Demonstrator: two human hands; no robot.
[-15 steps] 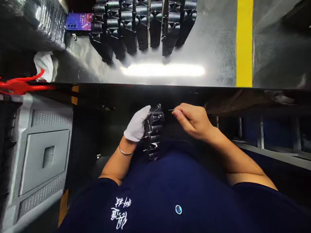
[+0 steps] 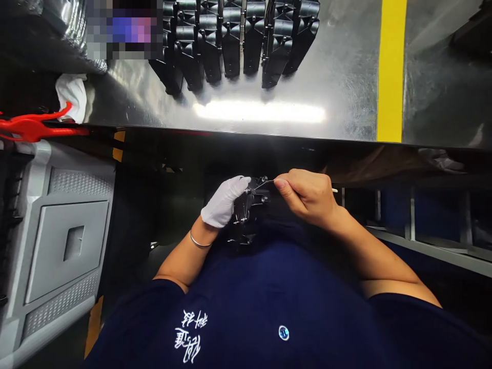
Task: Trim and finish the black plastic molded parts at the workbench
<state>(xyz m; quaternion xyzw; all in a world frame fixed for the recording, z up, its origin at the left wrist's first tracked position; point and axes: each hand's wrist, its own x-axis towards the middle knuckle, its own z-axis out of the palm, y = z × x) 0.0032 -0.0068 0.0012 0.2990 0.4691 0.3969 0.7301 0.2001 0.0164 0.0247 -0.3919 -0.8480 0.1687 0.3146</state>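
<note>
My left hand (image 2: 225,201), in a white glove, is closed around the upper left side of a black moulded plastic part (image 2: 246,210) in front of my shirt. The part has small pins and ridges; its lower portion blends into the dark. Bare, my right hand (image 2: 309,193) pinches a thin metal tool (image 2: 270,181) like a pick. Its fine shaft points left and reaches the top of the black part, near a round boss. A pale end of the tool sticks out behind the right hand. Whether the tip touches the part is too small to tell.
Several black parts (image 2: 230,56) stand in rows on the metal bench (image 2: 346,102), which carries a yellow strip (image 2: 392,72). At left are stacked clear trays (image 2: 61,25), a white cloth (image 2: 73,97), a red-handled tool (image 2: 34,128) and a grey crate (image 2: 65,246).
The tool in my right hand has come up to the black part, its tip now at the top. The part has turned in my left hand and shifted slightly right.
</note>
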